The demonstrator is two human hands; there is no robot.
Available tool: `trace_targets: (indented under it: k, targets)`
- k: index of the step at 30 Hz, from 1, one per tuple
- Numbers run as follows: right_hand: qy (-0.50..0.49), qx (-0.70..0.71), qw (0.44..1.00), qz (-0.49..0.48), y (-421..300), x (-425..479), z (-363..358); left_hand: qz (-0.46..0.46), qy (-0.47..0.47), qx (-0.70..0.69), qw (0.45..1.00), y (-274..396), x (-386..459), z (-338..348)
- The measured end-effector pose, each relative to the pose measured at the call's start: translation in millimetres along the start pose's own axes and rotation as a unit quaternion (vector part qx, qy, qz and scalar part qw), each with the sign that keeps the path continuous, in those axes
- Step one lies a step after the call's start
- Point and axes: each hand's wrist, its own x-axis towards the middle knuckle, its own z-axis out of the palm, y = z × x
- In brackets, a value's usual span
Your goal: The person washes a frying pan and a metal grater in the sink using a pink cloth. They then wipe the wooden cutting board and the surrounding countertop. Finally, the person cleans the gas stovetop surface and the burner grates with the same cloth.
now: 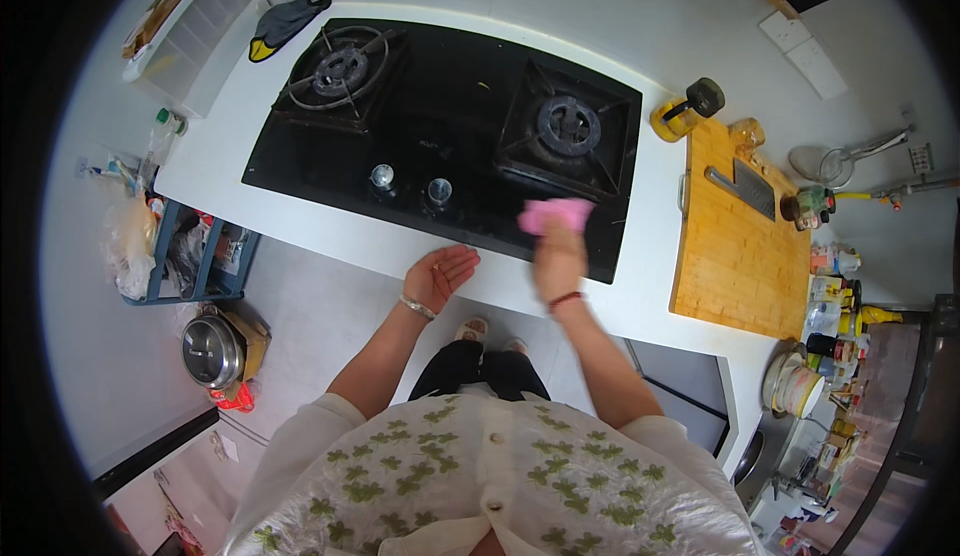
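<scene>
My right hand (559, 260) is closed on a pink cloth (556, 216), pressed to the front right of the black gas cooktop (442, 91); hand and cloth are blurred. My left hand (442, 275), palm up and fingers apart, holds nothing and is at the white counter's front edge. Two metallic knobs (382, 176) stand on the cooktop, left of the cloth. The right burner (568, 126) lies behind the cloth. A round pan support (339, 70) sits over the left burner. A small yellowish scrap (484, 85) lies on the black surface between the burners.
Right of the cooktop lies a bamboo cutting board (739, 256) with a cleaver (752, 188) on it. An oil jug (679, 115) stands behind it. A dark cloth (289, 25) lies at the back left. Below left are a blue rack (206, 256) and a lidded metal pot (212, 351).
</scene>
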Motion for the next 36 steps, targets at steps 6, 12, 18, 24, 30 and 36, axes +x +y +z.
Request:
trace_targets:
  k: [6,12,18,24,30,36]
  targets:
    - [-0.071,0.062,0.989,-0.114,-52.6,-8.9,20.7,0.013,0.0,-0.019,1.0,-3.6,3.6,-13.0]
    - [-0.016,-0.036,0.999,-0.019,65.6,-43.2,-65.8,0.027,0.017,0.006,0.999,-1.8,-0.8,-1.2]
    - [0.008,0.016,0.997,-0.074,49.3,-15.3,-26.9,0.026,0.039,0.026,0.999,-2.6,2.6,4.6]
    - [-0.057,-0.009,0.997,-0.058,77.4,-46.2,-77.9,0.034,0.055,0.032,0.997,1.5,-2.5,1.5]
    - [-0.011,0.019,0.998,0.063,130.6,24.6,-60.1,0.033,0.056,0.043,0.997,0.8,4.1,5.4]
    - [0.05,-0.003,0.998,0.031,166.5,111.7,-39.0,0.013,0.051,0.05,0.997,1.1,4.9,-2.6]
